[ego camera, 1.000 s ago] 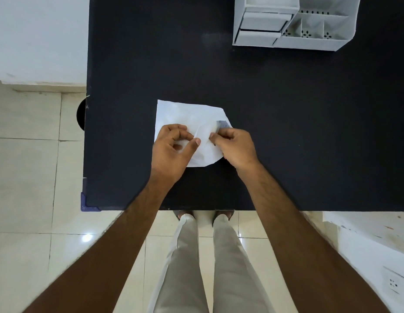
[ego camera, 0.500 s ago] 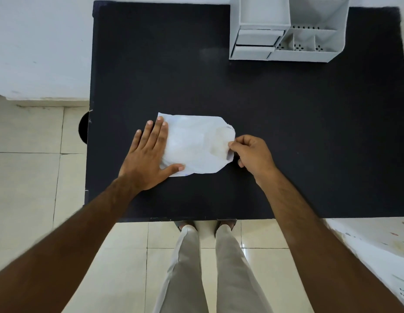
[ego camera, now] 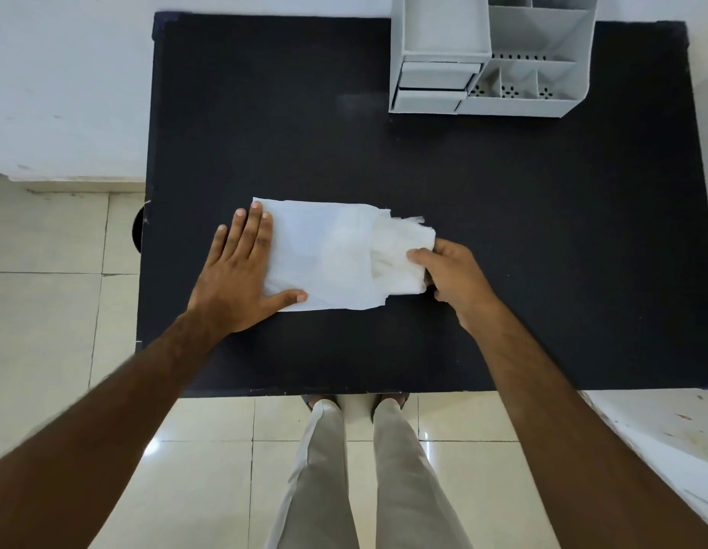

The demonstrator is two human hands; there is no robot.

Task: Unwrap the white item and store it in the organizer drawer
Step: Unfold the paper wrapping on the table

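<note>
- We see a black tabletop (ego camera: pixel 423 160) filling most of the view, with pale floor tiles (ego camera: pixel 47 311) on its left side and below its near edge.
- We use the tabletop as our landmark: a grey organizer (ego camera: pixel 491 53) stands at its far edge, right of the middle, with two shallow drawers (ego camera: pixel 435 87) stacked at its front left and small open compartments to their right.
- A white paper wrapper (ego camera: pixel 316 255) lies flat near the middle of the tabletop, somewhat toward the near edge and well apart from the organizer.
- The white item (ego camera: pixel 400 251), soft and crumpled with a frayed top edge, sticks partly out of the wrapper's right end; the rest of it sits inside, showing faintly through the paper.
- Our left hand (ego camera: pixel 241 279) lies flat with fingers spread, pressing the wrapper's left end onto the tabletop, thumb stretched along the wrapper's near edge.
- Our right hand (ego camera: pixel 455 279) is pinched on the right end of the white item, thumb on top and fingers curled beneath.
- Below the tabletop's near edge we see light trouser legs (ego camera: pixel 360 469) above the tiles.
</note>
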